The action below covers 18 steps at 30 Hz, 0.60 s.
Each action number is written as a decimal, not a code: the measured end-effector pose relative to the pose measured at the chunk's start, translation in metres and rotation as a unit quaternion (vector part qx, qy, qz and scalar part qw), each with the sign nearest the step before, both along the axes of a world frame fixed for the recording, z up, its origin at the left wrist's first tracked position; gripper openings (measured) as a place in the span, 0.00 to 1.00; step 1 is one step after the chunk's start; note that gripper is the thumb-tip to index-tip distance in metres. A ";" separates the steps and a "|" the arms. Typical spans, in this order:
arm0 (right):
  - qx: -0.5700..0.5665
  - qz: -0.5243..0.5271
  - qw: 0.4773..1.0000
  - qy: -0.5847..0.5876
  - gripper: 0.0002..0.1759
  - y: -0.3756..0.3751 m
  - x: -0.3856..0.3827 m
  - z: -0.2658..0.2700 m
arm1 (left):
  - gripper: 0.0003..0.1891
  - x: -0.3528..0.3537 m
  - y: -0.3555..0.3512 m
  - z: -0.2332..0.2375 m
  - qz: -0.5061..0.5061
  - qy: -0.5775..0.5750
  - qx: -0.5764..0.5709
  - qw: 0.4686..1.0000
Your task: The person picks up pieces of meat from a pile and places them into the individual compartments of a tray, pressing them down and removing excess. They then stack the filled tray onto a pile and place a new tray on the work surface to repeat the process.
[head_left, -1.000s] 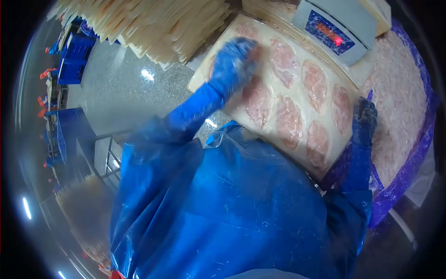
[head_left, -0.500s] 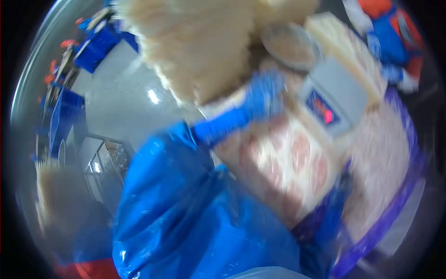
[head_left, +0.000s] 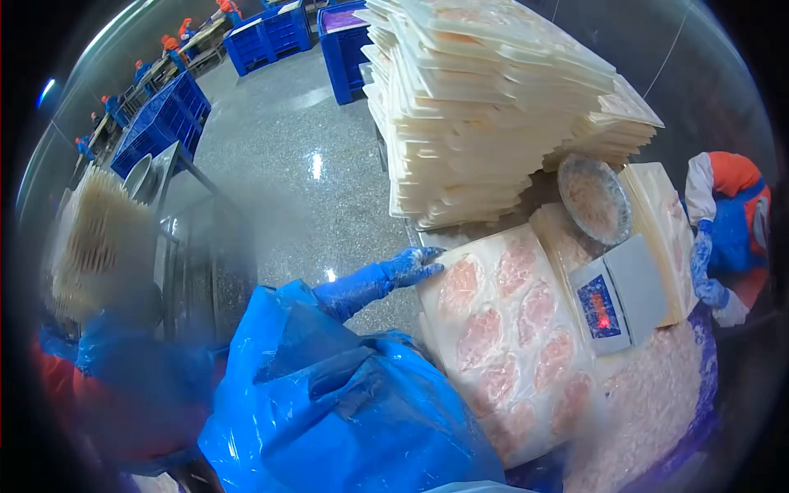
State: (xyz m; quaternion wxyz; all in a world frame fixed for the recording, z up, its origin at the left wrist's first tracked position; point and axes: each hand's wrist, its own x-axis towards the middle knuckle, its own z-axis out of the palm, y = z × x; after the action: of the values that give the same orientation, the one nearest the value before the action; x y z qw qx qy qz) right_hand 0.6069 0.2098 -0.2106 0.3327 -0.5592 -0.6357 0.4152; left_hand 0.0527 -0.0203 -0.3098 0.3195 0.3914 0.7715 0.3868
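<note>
My left hand (head_left: 411, 267), in a wet blue glove, is at the upper left corner of a white board (head_left: 485, 241). Its fingers are stretched out and apart, with the tips touching the board's edge. Several flat, pale pink pieces of meat (head_left: 479, 337) lie spread on the board in rows. My right hand does not show; a blurred patch covers the board's lower right. Right of the board stands a grey scale (head_left: 637, 279) with a red lit display. Behind it a round metal bowl (head_left: 593, 200) holds pinkish contents.
A tall stack of white boards (head_left: 468, 123) rises behind. A heap of pale minced meat (head_left: 657, 378) lies in purple plastic at right. A co-worker (head_left: 731, 222) stands at far right. Left are another board stack (head_left: 90, 255), a blurred person (head_left: 140, 386) and blue bins (head_left: 164, 123).
The view has swung and sharpened. My left hand has drawn back from near the bowl to the board's left corner. My right hand, a blur beside the board before, no longer shows.
</note>
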 end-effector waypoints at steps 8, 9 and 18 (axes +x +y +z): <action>-0.164 0.013 0.933 0.320 0.27 -0.059 -0.031 -0.035 | 0.36 0.023 -0.015 0.133 0.007 -0.225 0.046 0.973; -0.177 0.027 0.912 0.368 0.27 -0.056 -0.032 -0.035 | 0.37 0.022 -0.007 0.138 -0.032 -0.213 0.051 0.975; -0.205 0.244 0.726 0.609 0.32 0.082 -0.034 -0.009 | 0.33 0.070 0.202 0.155 -0.107 -0.007 0.245 0.964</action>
State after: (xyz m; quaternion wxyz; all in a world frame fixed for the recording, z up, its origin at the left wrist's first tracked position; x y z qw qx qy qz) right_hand 0.5730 0.2915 -0.2192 0.4128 -0.0662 -0.3107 0.8536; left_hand 0.1223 0.1821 -0.1549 0.2591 0.5352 0.6045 0.5300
